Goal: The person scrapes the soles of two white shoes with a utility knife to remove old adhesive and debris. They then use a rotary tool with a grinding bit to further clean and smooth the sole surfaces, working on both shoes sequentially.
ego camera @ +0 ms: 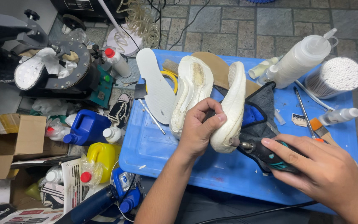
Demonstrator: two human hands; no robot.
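both forearms are reaching up from the bottom of the view over a blue tray (pixel 166 153). the right hand (pixel 320 170) is gripping a dark rotary tool (pixel 266 154) with teal accents, fingers wrapped along its body, its small tip pressing against the heel end of a white shoe sole (pixel 232 108). the left hand (pixel 199 128) is clamping that sole from its other side, thumb and fingers pinching the edge, holding it tipped on its side just ahead of the tool's nose. a dark cloth with blue trim (pixel 258 112) is lying under the sole, beyond the right hand's knuckles.

to do this grinding well, it seems wise to be keeping the left thumb clear of the spinning tip, bracing the sole against the tray, and moving the tool in light, even passes rather than digging in one spot.

just beyond the left hand's fingertips a second sole (pixel 193 89) is lying face up, with a white insole (pixel 156 85) further out to that hand's outer side. past the right hand a squeeze bottle (pixel 301 58), a tub of cotton swabs (pixel 336 76) and a small brush (pixel 320 129) are sitting well apart from the work.
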